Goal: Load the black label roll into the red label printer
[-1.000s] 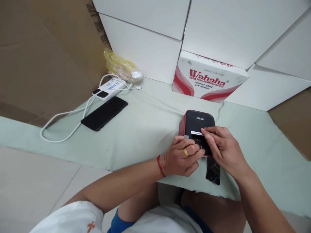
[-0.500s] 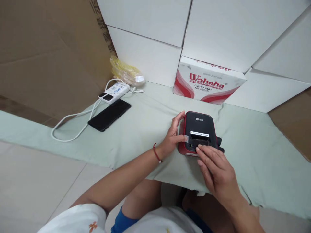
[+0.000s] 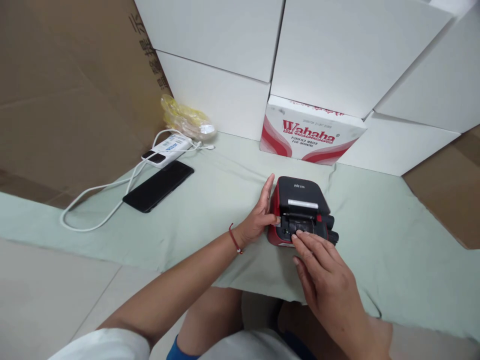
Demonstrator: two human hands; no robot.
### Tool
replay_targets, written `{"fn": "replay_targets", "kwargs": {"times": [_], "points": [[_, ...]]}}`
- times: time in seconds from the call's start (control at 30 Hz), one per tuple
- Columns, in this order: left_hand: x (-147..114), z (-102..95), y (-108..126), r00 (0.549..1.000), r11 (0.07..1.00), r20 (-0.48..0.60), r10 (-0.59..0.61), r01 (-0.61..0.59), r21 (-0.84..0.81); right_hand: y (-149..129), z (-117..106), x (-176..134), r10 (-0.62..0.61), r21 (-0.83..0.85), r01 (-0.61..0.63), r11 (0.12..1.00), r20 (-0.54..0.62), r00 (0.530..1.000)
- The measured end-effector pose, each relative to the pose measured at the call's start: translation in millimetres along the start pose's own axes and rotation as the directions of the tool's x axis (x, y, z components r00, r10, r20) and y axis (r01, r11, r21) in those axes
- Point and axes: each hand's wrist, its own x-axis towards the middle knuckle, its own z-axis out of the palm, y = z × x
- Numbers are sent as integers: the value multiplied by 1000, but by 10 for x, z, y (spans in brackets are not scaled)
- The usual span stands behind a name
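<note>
A small black-and-red device (image 3: pixel 298 192), which looks like a label printer, stands on the green cloth. Its black lid is raised a little at the front, and dark inner parts show beneath it. My left hand (image 3: pixel 260 217) grips its left side, thumb on a small pale tab at the top edge and fingers along the red wall. My right hand (image 3: pixel 328 272) lies over the front, its outstretched fingertips resting on a dark curved piece, the thumb hanging free. Two black knobs (image 3: pixel 332 229) stick out on the right side.
A black phone (image 3: pixel 159 186), a white power bank (image 3: pixel 167 150) with a white cable (image 3: pixel 90 190), and a yellowish plastic bag (image 3: pixel 189 118) lie at the left. A Wahaha carton (image 3: pixel 311 132) leans on the white boxes (image 3: pixel 221 95) behind. Brown cardboard (image 3: pixel 75 90) stands at the left.
The device's lid has tipped up from flat, with a gap at its front edge. Both hands stay on the device. The whole view has shifted slightly.
</note>
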Motion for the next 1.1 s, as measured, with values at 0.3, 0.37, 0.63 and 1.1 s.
{"fn": "replay_targets", "kwargs": {"times": [0.3, 0.37, 0.63, 1.1], "points": [[-7, -24, 10, 995, 996, 82, 64, -68, 49, 382, -264, 451, 128, 105, -135, 985, 77, 989], [3, -39, -14, 997, 997, 70, 44, -48, 66, 553, -235, 758, 232, -45, -228, 973, 188, 954], [9, -145, -121, 995, 962, 74, 60, -78, 264, 593, 170, 1437, 466, -527, -143, 838, 555, 689], [65, -161, -199, 993, 964, 66, 102, -115, 239, 578, 44, 1362, 463, -490, -172, 855, 570, 679]]}}
